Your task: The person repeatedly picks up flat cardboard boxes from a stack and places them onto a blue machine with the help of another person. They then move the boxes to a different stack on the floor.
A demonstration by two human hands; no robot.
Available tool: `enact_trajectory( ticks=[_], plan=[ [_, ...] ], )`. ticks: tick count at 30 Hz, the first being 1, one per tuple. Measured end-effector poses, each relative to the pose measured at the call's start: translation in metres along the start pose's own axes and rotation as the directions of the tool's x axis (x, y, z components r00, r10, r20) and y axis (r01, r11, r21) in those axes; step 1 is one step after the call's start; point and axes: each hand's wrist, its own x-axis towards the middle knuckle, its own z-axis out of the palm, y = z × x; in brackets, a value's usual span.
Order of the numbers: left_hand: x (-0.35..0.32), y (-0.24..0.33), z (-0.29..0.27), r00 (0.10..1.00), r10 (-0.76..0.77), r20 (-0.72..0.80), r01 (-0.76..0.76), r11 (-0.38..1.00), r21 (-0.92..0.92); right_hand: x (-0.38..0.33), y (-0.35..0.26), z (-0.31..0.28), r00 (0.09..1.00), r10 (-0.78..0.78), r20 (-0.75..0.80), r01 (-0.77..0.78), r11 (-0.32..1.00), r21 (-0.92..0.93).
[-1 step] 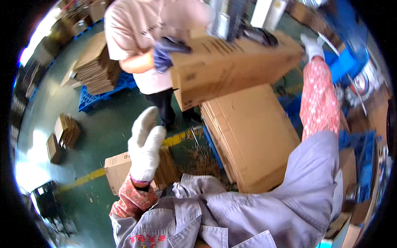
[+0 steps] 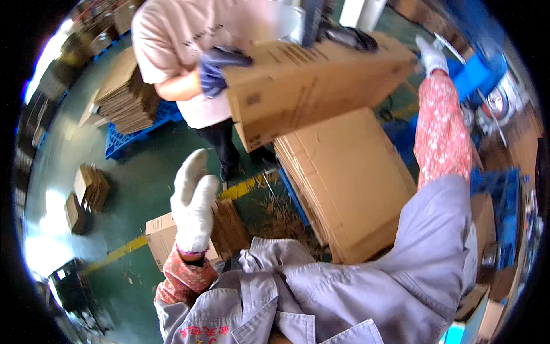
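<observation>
My left hand (image 2: 193,203), in a white work glove, is raised at the left with its fingers stretched up and the thumb side apart; nothing is in it. Far right, my right hand (image 2: 432,56), gloved too, reaches out beside the right end of a long brown cardboard carton (image 2: 309,100). Its fingers point up and outward; whether it touches the carton I cannot tell. A co-worker's dark-gloved hand (image 2: 220,69) grips the carton's left end, and another dark glove (image 2: 350,39) lies on its top. Below the carton is a stack of flattened cartons (image 2: 349,183).
A co-worker in a pale pink shirt (image 2: 166,46) stands across from me. Flattened cartons (image 2: 129,92) lie on a blue pallet (image 2: 129,140) at the back left. Another carton bundle (image 2: 163,235) sits on the green floor, lower left. Blue equipment (image 2: 484,80) stands at the right.
The carton and the co-worker appear slightly further left, as does my left hand. The whole view has shifted a little. Both my hands keep about the same pose.
</observation>
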Motion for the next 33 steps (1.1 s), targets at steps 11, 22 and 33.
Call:
enact_trajectory(
  ticks=[11, 22, 33],
  plan=[
    [-0.009, -0.120, -0.028, 0.951, -0.277, 0.139, 0.292, 0.951, -0.101, -0.103, 0.122, 0.004, 0.931, 0.315, 0.186, -0.361, 0.720, 0.593],
    [0.008, -0.111, 0.027, 0.920, -0.304, 0.249, 0.355, 0.914, -0.196, -0.108, 0.094, 0.013, 0.940, 0.263, 0.219, -0.341, 0.670, 0.659],
    [0.047, -0.112, 0.055, 0.953, -0.256, 0.161, 0.245, 0.966, 0.087, -0.091, 0.079, 0.040, 0.962, 0.132, 0.239, -0.271, 0.565, 0.779]
  ],
)
